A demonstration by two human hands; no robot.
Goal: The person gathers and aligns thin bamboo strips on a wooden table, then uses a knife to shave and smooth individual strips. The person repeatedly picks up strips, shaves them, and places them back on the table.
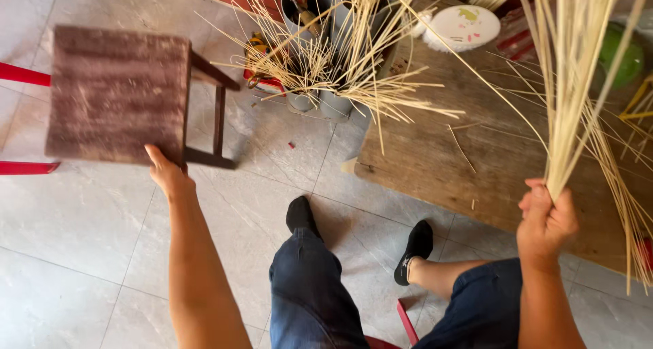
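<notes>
My left hand (166, 174) grips the near edge of a dark wooden stool (115, 94) that stands on the tiled floor at the upper left. My right hand (546, 220) is closed around the lower ends of a bundle of thin pale bamboo strips (568, 84), which rise upright past the top of the view on the right. A few loose strips hang down beside that hand. My two legs, in dark jeans and black socks, stretch out between the hands.
A low wooden board (469, 158) lies on the floor at the right. Grey tubes (326, 84) stuffed with more strips stand at the top middle. A white round brush (462, 26), a green object (622, 56) and red bars (24, 73) are nearby.
</notes>
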